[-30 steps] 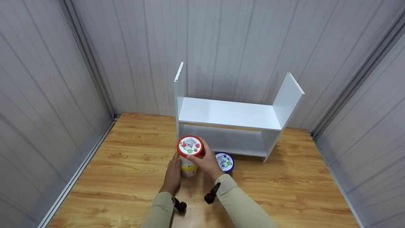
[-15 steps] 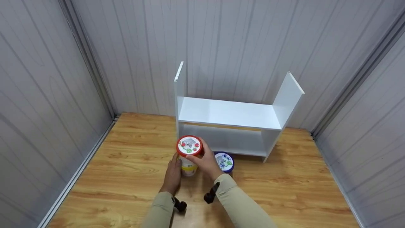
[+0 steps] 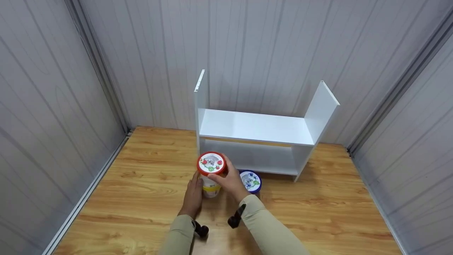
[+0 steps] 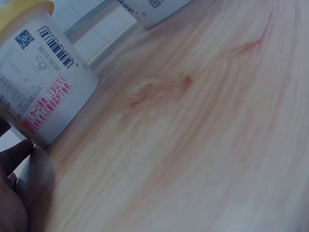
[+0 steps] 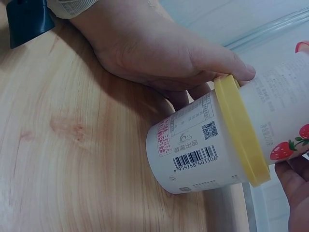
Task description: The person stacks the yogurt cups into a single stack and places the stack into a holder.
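Observation:
Two tubs stand stacked. The lower tub (image 5: 186,145) is white with a yellow lid (image 5: 244,130) and rests on the wooden table. On it stands a strawberry-printed tub (image 5: 285,101), whose red lid (image 3: 211,163) faces up in the head view. My left hand (image 3: 193,196) holds the lower tub from the left, thumb at the yellow lid and other fingers behind, partly hidden. From the right, my right hand (image 3: 233,180) grips the upper tub near its red lid. Just right of that hand is a blue-lidded tub (image 3: 251,182), partly covered by it.
A white two-level shelf (image 3: 256,127) with upright side panels stands behind the tubs. Its lower left part is hidden by the stack. Wood-patterned tabletop (image 3: 141,198) extends around, with grey panel walls (image 3: 247,53) at the back and sides.

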A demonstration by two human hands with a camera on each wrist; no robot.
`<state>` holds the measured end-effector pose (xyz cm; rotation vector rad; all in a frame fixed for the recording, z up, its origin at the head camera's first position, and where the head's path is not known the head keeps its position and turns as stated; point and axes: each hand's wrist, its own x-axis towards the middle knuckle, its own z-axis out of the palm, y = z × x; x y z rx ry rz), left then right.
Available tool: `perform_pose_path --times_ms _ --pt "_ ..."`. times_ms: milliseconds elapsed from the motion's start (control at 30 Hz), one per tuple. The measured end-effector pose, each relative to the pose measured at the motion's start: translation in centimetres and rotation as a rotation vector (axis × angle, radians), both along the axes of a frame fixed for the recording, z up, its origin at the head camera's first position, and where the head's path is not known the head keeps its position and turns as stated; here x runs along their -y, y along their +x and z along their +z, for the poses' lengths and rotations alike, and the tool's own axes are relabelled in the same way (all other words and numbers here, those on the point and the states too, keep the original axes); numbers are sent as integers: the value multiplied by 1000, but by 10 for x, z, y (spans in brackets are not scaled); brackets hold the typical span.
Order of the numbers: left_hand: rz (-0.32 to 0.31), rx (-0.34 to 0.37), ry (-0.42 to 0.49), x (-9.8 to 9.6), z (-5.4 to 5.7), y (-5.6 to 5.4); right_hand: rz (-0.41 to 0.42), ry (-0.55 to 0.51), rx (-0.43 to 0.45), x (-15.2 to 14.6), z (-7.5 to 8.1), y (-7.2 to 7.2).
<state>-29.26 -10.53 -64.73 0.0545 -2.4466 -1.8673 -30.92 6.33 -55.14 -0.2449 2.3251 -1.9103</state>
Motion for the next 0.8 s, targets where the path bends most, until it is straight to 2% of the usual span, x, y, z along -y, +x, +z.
perform_pose_path --times_ms 233,433,667,800 --pt "9 28 1 0 1 0 19 40 -18 -3 0 1" --pt "7 9 -1 0 0 0 56 49 -70 -13 4 1" --pt "-26 -62 2 2 -2 1 108 10 -221 -35 15 1" --pt "-14 -32 9 2 -2 1 87 51 -260 -51 18 0"
